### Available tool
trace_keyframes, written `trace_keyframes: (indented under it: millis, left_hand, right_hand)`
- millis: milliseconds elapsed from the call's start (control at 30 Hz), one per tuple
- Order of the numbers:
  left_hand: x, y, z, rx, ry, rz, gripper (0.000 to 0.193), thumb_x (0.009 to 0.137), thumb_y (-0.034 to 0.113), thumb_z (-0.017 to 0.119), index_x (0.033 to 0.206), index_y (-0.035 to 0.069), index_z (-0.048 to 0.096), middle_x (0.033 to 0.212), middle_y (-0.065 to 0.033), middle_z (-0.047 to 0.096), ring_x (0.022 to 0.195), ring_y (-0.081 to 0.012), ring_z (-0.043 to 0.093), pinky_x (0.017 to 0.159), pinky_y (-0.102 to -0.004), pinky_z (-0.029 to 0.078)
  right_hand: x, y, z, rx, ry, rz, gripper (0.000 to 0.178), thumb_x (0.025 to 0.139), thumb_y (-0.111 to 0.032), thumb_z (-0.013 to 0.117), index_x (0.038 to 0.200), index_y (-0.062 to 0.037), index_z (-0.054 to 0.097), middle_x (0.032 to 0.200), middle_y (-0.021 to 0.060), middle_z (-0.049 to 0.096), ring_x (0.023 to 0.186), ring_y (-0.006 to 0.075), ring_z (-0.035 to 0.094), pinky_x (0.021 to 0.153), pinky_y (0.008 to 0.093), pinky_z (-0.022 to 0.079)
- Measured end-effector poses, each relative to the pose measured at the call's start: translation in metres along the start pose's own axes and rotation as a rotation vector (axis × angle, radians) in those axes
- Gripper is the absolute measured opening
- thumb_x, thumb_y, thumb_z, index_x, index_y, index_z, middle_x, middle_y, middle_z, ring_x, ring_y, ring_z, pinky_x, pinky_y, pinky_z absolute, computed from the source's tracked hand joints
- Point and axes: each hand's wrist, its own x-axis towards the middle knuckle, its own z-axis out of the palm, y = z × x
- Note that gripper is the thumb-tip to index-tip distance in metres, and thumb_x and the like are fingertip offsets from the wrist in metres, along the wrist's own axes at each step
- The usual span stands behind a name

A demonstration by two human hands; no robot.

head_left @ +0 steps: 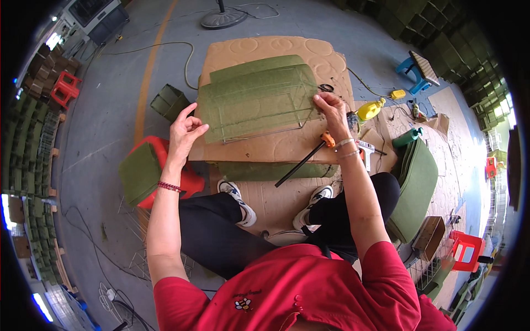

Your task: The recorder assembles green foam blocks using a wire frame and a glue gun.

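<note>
A see-through green fabric sheet point(259, 91) lies draped over a thin wire frame point(262, 135) on a cardboard-topped work surface point(243, 153). My right hand point(333, 113) is closed at the sheet's right edge, thumb and fingers pinched on it. Beside the left edge, my left hand point(184, 135) is open, thumb and forefinger spread; whether a fingertip touches the sheet I cannot tell. More green fabric point(248, 69) shows behind. Black-handled scissors point(326, 87) sit just beyond my right hand. Nearer me, a black rod with an orange end piece point(301, 163) overhangs the front edge.
At right are a yellow bottle point(370, 109), a green bottle point(407, 137), stacked green panels point(417, 185) and a blue-legged stool point(417, 71). A red stool point(190, 176) bearing green panels point(139, 174) and a green box point(169, 102) stand at left. Cables cross the floor.
</note>
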Motion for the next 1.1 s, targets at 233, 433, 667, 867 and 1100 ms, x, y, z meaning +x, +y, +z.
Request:
trace_keyframes:
  millis: [233,433,667,867,1100]
  left_hand:
    - [0.001,0.000,0.004,0.027,0.033,0.022,0.065,0.078,0.002,0.071,0.136,0.003,0.042,0.078,0.0031,0.055,0.075,-0.0046,0.052,0.075,-0.0206,0.043]
    - [0.003,-0.001,0.004,0.038,0.017,0.044,0.063,0.078,0.002,0.070,0.135,0.003,0.043,0.079,0.0027,0.055,0.075,-0.0049,0.052,0.075,-0.0208,0.042]
    - [0.001,-0.003,0.003,0.017,0.049,0.059,0.062,0.078,0.000,0.070,0.135,0.004,0.045,0.078,0.0019,0.057,0.071,-0.0040,0.052,0.068,-0.0194,0.043]
    - [0.002,0.003,0.004,0.047,0.028,0.052,0.061,0.080,0.003,0.068,0.135,0.002,0.043,0.078,0.0034,0.055,0.075,-0.0045,0.051,0.074,-0.0204,0.041]
    - [-0.001,-0.005,0.001,0.035,0.057,0.100,0.055,0.080,0.002,0.069,0.131,0.004,0.048,0.081,-0.0004,0.059,0.073,-0.0059,0.054,0.069,-0.0204,0.044]
  right_hand:
    - [0.004,0.007,0.000,0.009,0.031,-0.012,0.008,0.084,-0.012,0.070,0.084,-0.0045,0.068,0.071,-0.0059,0.060,0.063,0.0028,0.049,0.059,0.0186,0.038]
    - [0.001,0.007,0.000,0.000,0.056,-0.034,0.009,0.084,-0.014,0.070,0.084,-0.0048,0.069,0.071,-0.0062,0.060,0.063,0.0023,0.049,0.059,0.0186,0.037]
    - [-0.013,-0.008,0.012,-0.210,0.243,-0.231,0.013,0.085,-0.013,0.068,0.086,-0.0009,0.067,0.072,0.0001,0.062,0.064,0.0083,0.054,0.060,0.0239,0.043]
    - [-0.076,-0.021,0.071,-1.000,-0.052,-1.033,0.034,0.077,-0.004,0.066,0.110,-0.0024,0.060,0.110,0.0112,0.060,0.102,0.0257,0.058,0.085,0.0365,0.049]
    - [-0.090,0.006,0.103,-1.334,-0.354,-0.720,0.078,0.082,-0.046,0.057,0.144,-0.0073,0.030,0.151,0.0078,0.025,0.142,0.0254,0.019,0.113,0.0470,0.017]
